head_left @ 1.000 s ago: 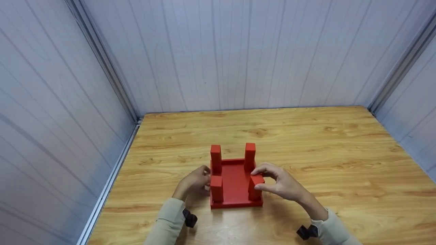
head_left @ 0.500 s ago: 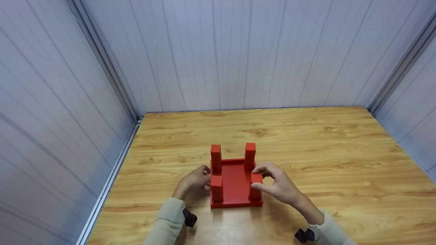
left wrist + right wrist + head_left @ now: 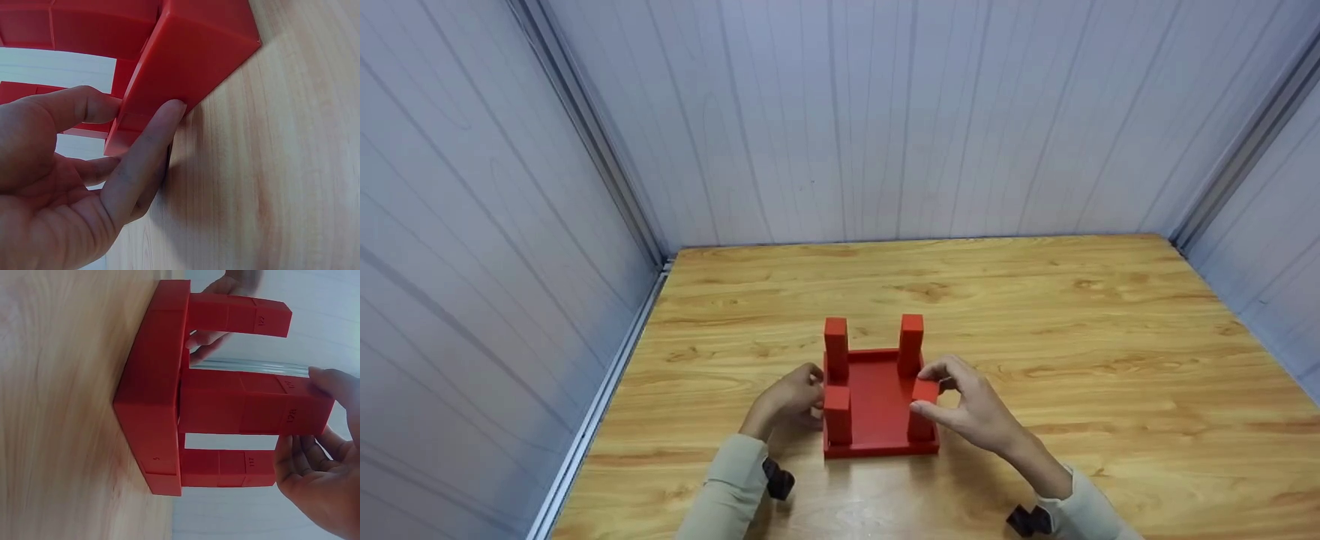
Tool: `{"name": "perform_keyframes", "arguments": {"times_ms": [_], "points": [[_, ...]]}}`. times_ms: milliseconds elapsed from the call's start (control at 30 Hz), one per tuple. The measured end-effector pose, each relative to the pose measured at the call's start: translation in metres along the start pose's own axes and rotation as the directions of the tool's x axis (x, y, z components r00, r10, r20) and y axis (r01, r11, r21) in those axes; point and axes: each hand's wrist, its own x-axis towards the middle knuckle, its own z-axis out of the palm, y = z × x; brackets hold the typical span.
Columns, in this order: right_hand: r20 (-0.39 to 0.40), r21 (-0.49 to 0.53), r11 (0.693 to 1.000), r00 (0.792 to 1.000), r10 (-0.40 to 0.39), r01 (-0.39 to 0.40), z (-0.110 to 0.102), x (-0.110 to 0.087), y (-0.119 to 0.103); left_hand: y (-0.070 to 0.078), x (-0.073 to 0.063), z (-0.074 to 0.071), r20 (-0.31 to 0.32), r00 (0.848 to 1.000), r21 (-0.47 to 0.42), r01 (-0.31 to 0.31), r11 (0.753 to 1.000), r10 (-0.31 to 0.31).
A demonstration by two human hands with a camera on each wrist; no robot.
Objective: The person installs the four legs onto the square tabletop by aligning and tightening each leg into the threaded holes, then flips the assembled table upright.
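Note:
A red rectangular base (image 3: 877, 405) with raised rims lies on the table, and several square red posts stand up from its corners. At the near right corner, my right hand (image 3: 971, 409) pinches the top of a post (image 3: 921, 420) between thumb and fingers. Numbers are marked on that post (image 3: 253, 405) in the right wrist view, where its lower end meets the base's corner. My left hand (image 3: 791, 397) holds the left side of the base, its fingers (image 3: 143, 152) against the side wall. The near left post (image 3: 837, 420) partly overlaps that side in the head view.
The wood-grain table (image 3: 1035, 315) extends around the base on every side. Pale panel walls (image 3: 870, 120) enclose it at the back, left and right, with a metal rail (image 3: 600, 397) along the left edge. Dark wrist devices (image 3: 778, 480) sit at both sleeves.
The near right post's top has turned slightly and shifted a little left, and my right hand has moved left with it. My left hand and the base have stayed put.

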Motion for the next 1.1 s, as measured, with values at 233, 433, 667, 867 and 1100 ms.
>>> {"name": "perform_keyframes", "arguments": {"times_ms": [233,433,667,867,1100], "points": [[0.124,0.228,0.972,0.992,0.026,-0.054,-0.006,0.000,0.027,0.001,0.000,0.000,0.005,1.000,-0.008,-0.003,1.000,0.003],[0.264,0.484,0.873,0.962,-0.078,-0.062,-0.016,0.006,0.033,0.001,0.000,0.000,-0.005,1.000,-0.010,0.005,1.000,-0.005],[0.377,0.518,0.854,0.911,-0.167,-0.058,-0.019,0.011,0.038,0.000,0.001,0.000,0.001,1.000,-0.012,0.005,1.000,-0.005],[0.378,0.467,0.878,0.921,-0.092,-0.104,-0.020,0.010,0.040,0.001,0.000,-0.001,0.000,1.000,0.004,0.003,1.000,-0.003],[0.361,0.406,0.904,0.932,-0.024,-0.134,-0.020,0.008,0.040,0.001,0.000,-0.001,0.000,1.000,-0.001,0.001,1.000,-0.001]]}}
